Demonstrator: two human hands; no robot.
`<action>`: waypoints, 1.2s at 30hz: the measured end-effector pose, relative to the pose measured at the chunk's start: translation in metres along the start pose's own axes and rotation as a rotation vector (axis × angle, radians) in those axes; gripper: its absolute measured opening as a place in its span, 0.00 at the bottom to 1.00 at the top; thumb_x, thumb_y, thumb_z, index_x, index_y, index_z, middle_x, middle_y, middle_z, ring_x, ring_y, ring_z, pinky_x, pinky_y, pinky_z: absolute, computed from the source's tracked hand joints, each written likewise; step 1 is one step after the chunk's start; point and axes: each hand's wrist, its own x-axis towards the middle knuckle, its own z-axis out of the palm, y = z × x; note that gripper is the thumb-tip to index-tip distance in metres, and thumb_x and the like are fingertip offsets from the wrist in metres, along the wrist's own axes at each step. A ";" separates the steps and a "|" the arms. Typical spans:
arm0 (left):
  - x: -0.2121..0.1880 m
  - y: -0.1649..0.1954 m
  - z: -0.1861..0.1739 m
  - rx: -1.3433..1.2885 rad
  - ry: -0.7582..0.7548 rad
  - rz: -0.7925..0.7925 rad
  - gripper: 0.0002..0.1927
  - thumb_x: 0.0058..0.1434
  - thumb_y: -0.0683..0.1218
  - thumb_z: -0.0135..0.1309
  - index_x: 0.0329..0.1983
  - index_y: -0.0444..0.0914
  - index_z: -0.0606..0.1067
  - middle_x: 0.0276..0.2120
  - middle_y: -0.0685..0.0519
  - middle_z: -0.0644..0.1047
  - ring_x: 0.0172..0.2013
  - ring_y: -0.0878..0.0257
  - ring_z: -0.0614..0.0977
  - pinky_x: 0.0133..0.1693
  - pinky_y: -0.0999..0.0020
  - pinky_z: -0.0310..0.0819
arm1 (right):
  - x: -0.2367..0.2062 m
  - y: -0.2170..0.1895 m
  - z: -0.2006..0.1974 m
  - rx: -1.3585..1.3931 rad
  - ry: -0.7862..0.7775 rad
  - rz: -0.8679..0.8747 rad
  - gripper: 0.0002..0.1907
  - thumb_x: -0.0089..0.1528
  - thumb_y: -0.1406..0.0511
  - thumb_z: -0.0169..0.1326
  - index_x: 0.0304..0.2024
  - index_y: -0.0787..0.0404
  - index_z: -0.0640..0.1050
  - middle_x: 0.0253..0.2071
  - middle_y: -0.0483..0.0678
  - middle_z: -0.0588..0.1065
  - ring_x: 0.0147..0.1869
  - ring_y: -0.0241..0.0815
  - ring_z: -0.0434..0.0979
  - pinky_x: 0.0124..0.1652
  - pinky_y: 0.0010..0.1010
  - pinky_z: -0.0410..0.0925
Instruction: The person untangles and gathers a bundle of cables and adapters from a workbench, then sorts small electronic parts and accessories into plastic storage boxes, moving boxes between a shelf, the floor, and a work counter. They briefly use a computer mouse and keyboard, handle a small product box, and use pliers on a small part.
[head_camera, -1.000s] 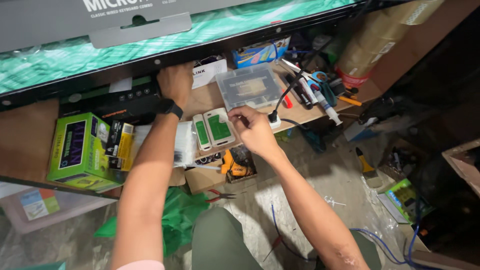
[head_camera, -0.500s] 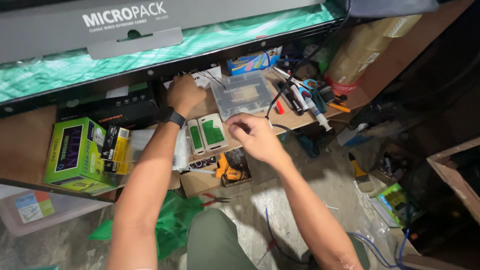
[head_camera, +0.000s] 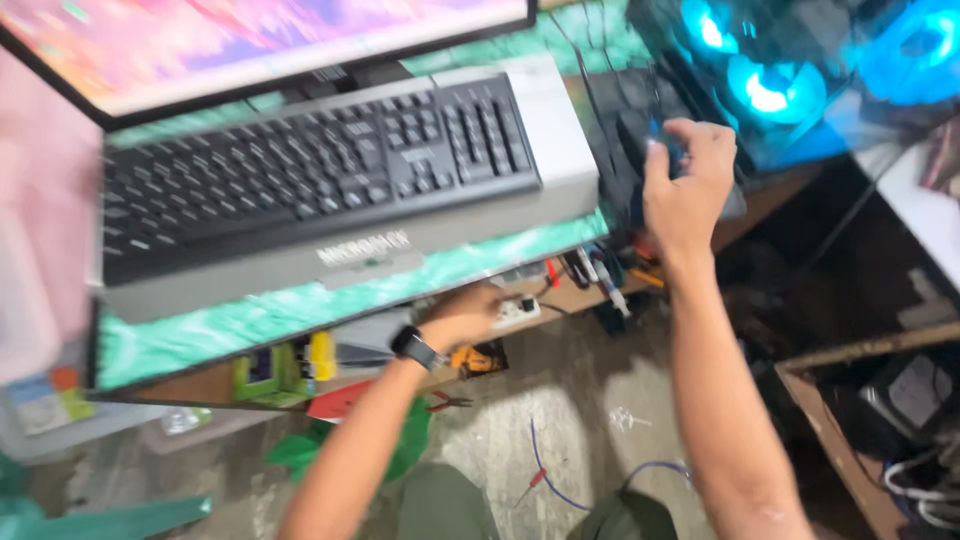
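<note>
A: Head view: the right hand (head_camera: 685, 185) is raised to the desktop, its fingers curled around a dark computer mouse (head_camera: 640, 140) just right of the keyboard (head_camera: 320, 170). How tightly it is gripped cannot be told through the blur.

B: And the left hand (head_camera: 465, 315)?

A: It is reached under the desk onto the lower shelf (head_camera: 570, 300), beside a white power strip (head_camera: 518, 312). Whether the strip is held or only touched cannot be told; the fingers are hidden.

B: What could go wrong?

A: With the arms spread across two levels, the mouse could be dragged off the desk edge, since it lies near the corner. Below, the strip's cord could be snagged and the pens and tools (head_camera: 600, 270) beside it swept to the floor. The loose wires (head_camera: 545, 480) on the floor could also be caught by a foot.

B: Counts?

A: One keyboard, one monitor (head_camera: 250, 45), one mouse and one power strip are seen. Three glowing blue fans (head_camera: 760, 90) are counted in the computer case. One smartwatch (head_camera: 415, 348) is worn on the left wrist. One pair of red-handled pliers (head_camera: 445, 403) lies on the floor.
</note>
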 end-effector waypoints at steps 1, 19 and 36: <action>-0.002 0.019 -0.008 -0.032 0.062 0.111 0.14 0.59 0.44 0.48 0.45 0.38 0.78 0.40 0.39 0.80 0.41 0.42 0.82 0.42 0.50 0.75 | 0.018 0.007 0.006 -0.146 -0.034 -0.095 0.17 0.63 0.69 0.63 0.55 0.63 0.79 0.54 0.57 0.72 0.60 0.59 0.70 0.57 0.45 0.66; -0.082 0.137 -0.178 -0.042 0.587 0.242 0.03 0.59 0.42 0.56 0.36 0.40 0.79 0.30 0.51 0.81 0.30 0.51 0.82 0.33 0.57 0.78 | 0.068 0.007 0.020 -0.153 -0.359 -0.066 0.19 0.64 0.66 0.65 0.57 0.62 0.80 0.62 0.63 0.68 0.65 0.65 0.68 0.61 0.50 0.65; -0.083 0.105 -0.143 0.341 0.808 0.380 0.03 0.52 0.43 0.56 0.29 0.41 0.74 0.25 0.55 0.73 0.25 0.57 0.79 0.28 0.60 0.74 | 0.061 0.015 0.022 -0.101 -0.379 -0.076 0.26 0.64 0.69 0.66 0.62 0.64 0.73 0.62 0.60 0.66 0.66 0.62 0.66 0.63 0.49 0.64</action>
